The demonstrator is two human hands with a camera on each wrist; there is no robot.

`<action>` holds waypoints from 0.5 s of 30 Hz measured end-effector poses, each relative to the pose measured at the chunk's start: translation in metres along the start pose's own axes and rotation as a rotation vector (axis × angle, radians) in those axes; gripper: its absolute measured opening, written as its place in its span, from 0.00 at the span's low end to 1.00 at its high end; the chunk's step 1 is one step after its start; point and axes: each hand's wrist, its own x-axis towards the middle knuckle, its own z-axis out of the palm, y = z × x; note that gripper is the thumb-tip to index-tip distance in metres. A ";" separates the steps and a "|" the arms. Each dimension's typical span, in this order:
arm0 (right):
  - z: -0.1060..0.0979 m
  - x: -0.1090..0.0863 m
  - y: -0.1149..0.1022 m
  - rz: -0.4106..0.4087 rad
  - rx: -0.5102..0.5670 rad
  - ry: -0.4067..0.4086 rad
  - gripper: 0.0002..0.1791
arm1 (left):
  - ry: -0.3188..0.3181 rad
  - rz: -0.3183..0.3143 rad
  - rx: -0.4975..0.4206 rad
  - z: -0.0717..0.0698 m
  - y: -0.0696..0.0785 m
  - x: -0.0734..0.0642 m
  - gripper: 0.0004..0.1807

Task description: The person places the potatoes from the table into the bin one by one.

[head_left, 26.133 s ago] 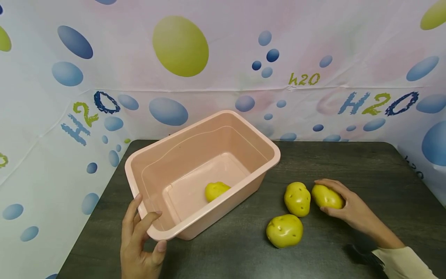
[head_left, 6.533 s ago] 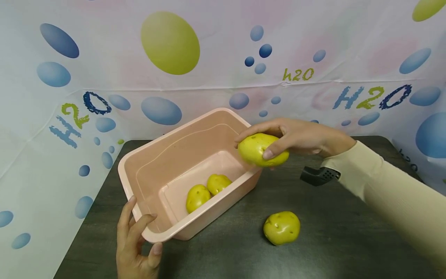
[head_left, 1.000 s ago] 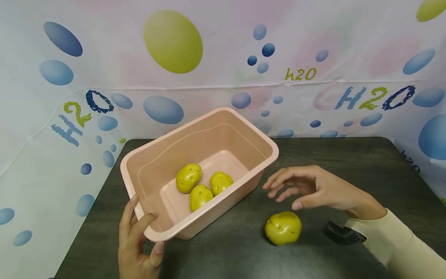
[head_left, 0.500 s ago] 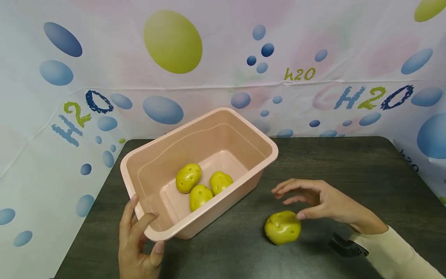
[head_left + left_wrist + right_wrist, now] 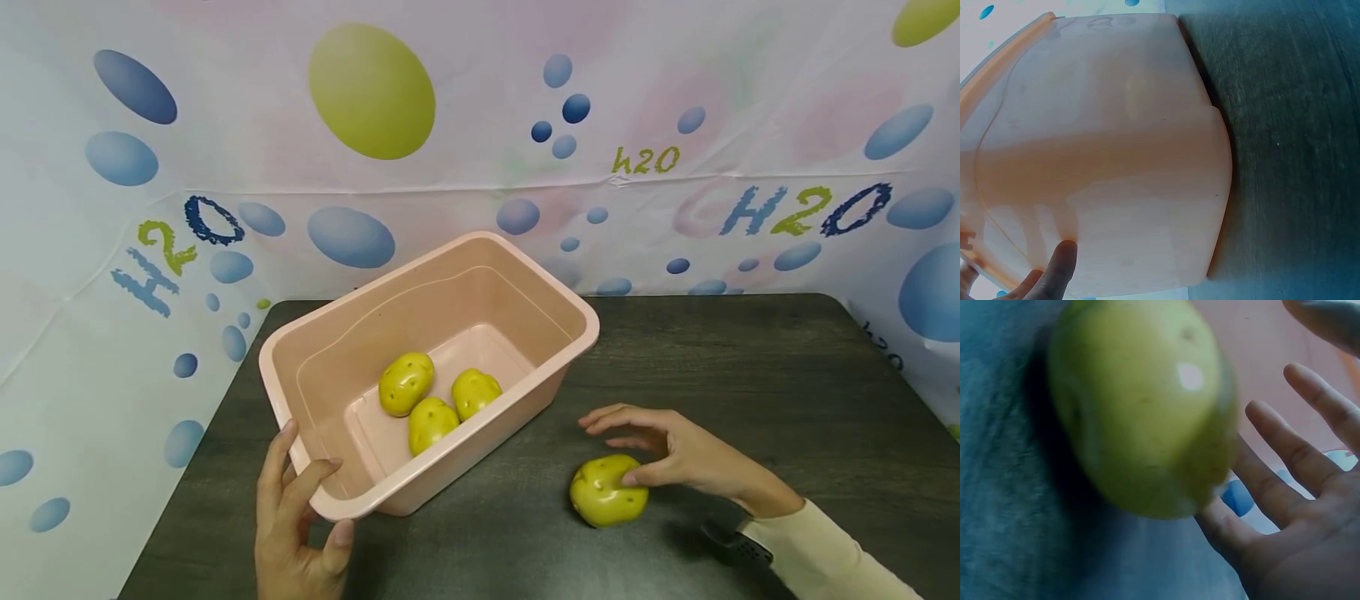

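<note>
A peach plastic tub (image 5: 420,308) stands angled on the table, with three yellow potatoes (image 5: 406,383) on its floor. My left hand (image 5: 292,542) grips the tub's near left corner, fingers over the rim and thumb below it. In the left wrist view those fingers (image 5: 1063,265) show against the tub's wall (image 5: 1129,156). One more potato (image 5: 606,493) lies on the table right of the tub. Spread around its far right side is my right hand (image 5: 693,454), the thumb overlapping it in the head view. The right wrist view has this potato (image 5: 1141,412) close up, beside my extended fingers (image 5: 1294,447).
The dark wood-look table (image 5: 720,358) extends right of the tub. Behind it hangs a white backdrop (image 5: 480,108) with blue and green dots and lettering. A black device (image 5: 738,546) is strapped at my right wrist, by the cream sleeve (image 5: 817,550).
Over the longer span, two potatoes have gone from the table into the tub. During the last second my right hand has lowered toward the remaining table potato. My left hand keeps its place.
</note>
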 end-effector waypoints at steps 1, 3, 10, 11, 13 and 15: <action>0.001 0.000 0.002 0.008 0.001 -0.003 0.29 | 0.002 0.001 0.000 0.000 0.000 0.000 0.23; 0.003 0.000 0.006 0.013 -0.003 -0.010 0.30 | 0.008 0.000 -0.004 0.001 0.000 0.000 0.23; 0.010 -0.001 0.014 0.047 -0.026 0.005 0.31 | 0.016 0.007 -0.011 0.001 0.000 0.000 0.23; 0.010 -0.001 0.015 0.046 -0.036 0.010 0.31 | 0.014 0.007 -0.009 0.001 0.000 0.000 0.23; 0.011 0.000 0.017 0.035 -0.051 0.012 0.31 | 0.011 0.004 -0.003 0.001 0.000 0.000 0.23; 0.011 0.000 0.019 0.030 -0.057 0.013 0.31 | 0.010 0.006 0.001 0.002 -0.001 0.000 0.23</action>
